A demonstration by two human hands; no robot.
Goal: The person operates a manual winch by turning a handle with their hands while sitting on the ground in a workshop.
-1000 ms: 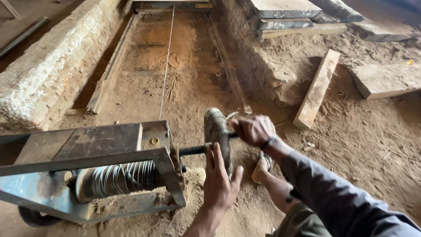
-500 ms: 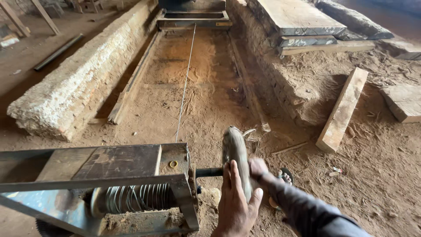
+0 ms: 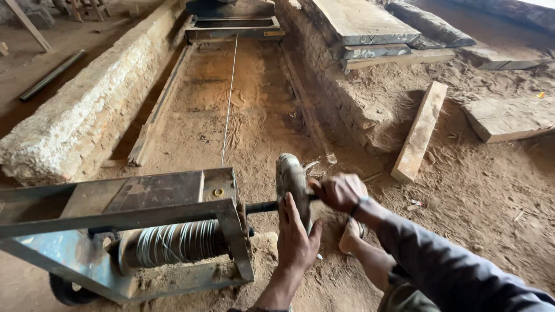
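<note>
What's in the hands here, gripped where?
Both on the winch's hand wheel: right hand grips its top rim, left hand lies flat against its lower rim.

Grey-blue winch frame (image 3: 40, 254), silver cable (image 3: 179, 242)

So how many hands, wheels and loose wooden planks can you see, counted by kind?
Hands: 2, left hand and right hand
Hand wheels: 1, the grey wheel
Loose planks on the sandy ground: 1, the pale plank
Total: 4
</note>
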